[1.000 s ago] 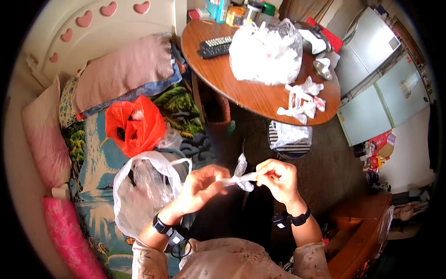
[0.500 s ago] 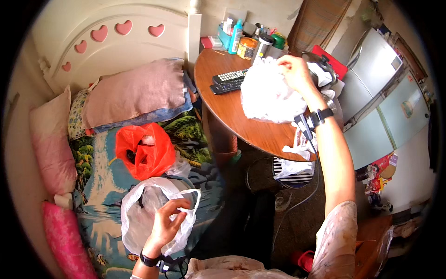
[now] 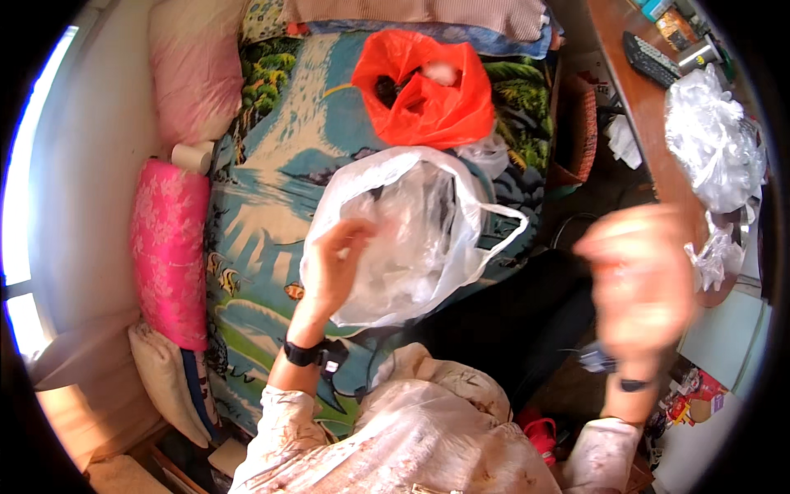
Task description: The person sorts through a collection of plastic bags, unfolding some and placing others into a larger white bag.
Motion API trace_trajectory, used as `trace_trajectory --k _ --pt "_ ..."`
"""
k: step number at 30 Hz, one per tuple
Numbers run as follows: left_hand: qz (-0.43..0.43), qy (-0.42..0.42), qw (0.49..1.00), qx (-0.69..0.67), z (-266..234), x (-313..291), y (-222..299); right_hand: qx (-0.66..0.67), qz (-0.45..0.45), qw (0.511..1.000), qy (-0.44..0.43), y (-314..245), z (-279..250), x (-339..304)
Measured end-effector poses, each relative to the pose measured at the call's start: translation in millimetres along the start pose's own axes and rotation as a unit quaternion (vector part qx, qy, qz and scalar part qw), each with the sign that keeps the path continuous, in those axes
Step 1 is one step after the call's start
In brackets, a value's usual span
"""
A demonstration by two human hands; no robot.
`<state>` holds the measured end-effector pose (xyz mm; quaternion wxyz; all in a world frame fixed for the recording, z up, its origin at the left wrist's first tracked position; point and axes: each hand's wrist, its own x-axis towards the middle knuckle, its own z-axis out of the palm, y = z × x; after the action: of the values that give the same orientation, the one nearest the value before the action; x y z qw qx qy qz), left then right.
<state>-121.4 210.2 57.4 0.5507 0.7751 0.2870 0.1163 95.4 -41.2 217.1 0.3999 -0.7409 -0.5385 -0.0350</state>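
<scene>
So the white carrier bag (image 3: 465,276) sits on the bed (image 3: 263,206), mouth up, and the risk imo is that floppy rim: a careless tug from the left hand (image 3: 336,259), which is at the bag's left side, could fold it over or tip stuff out. The handle loop (image 3: 506,235) juts from the bag's right side, so a sleeve or wrist strap could snag it. The left fingers are loosely curled; can't tell if they're pinching plastic. The right hand (image 3: 638,276), well right of the bag, is too blurred to tell.

Inside the bag: crumpled see-through plastic. Just beyond it, a red bag (image 3: 461,95) holds dark bits plus something pale. Far right of it, a bulging whitish bag (image 3: 714,136) is on the table (image 3: 650,111), contents unreadable.
</scene>
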Motion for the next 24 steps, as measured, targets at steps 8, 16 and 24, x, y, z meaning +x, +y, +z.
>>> trace_trajectory --k 8,16,24 --pt "-0.054 -0.146 0.935 0.319 13 0 -54 -0.088 0.066 0.940 -0.323 57 250 -81" --pt "-0.070 -0.102 0.958 0.259 -9 6 -134 0.118 0.123 0.936 -0.308 18 223 -67" --pt "0.056 -0.095 0.932 0.346 5 -5 -44 0.324 0.302 0.894 -0.057 29 105 -117"
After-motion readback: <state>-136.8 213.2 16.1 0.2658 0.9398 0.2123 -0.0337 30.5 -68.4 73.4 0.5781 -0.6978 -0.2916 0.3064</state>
